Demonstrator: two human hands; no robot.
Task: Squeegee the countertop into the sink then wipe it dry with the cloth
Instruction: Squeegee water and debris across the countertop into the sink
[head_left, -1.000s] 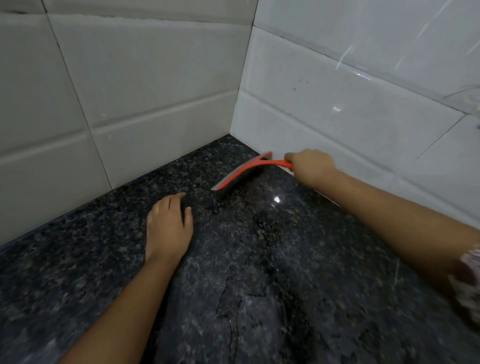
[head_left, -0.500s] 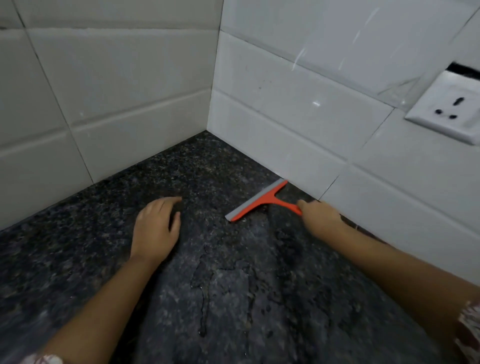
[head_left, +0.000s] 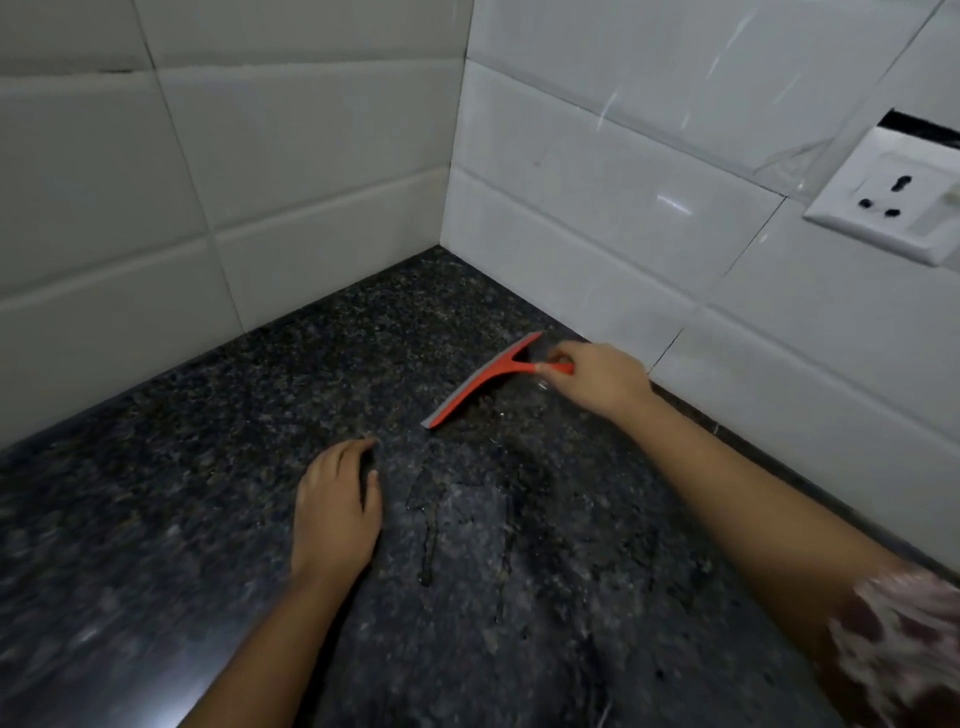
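An orange squeegee (head_left: 480, 382) with a grey rubber blade lies blade-down on the dark speckled granite countertop (head_left: 208, 467), close to the right-hand tiled wall. My right hand (head_left: 597, 376) grips its orange handle. My left hand (head_left: 337, 504) rests flat on the countertop, palm down, fingers together, a short way in front of the blade's near end. Thin trails of water streak the stone between my two arms. No sink and no cloth are in view.
White tiled walls (head_left: 260, 182) meet in a corner behind the countertop. A white wall socket (head_left: 893, 202) sits on the right wall above the counter. Bare granite stretches to the left and toward me.
The squeegee has been dragged out of the corner along the right wall toward me. My left hand has stayed flat on the stone, and my view has shifted right, revealing the socket.
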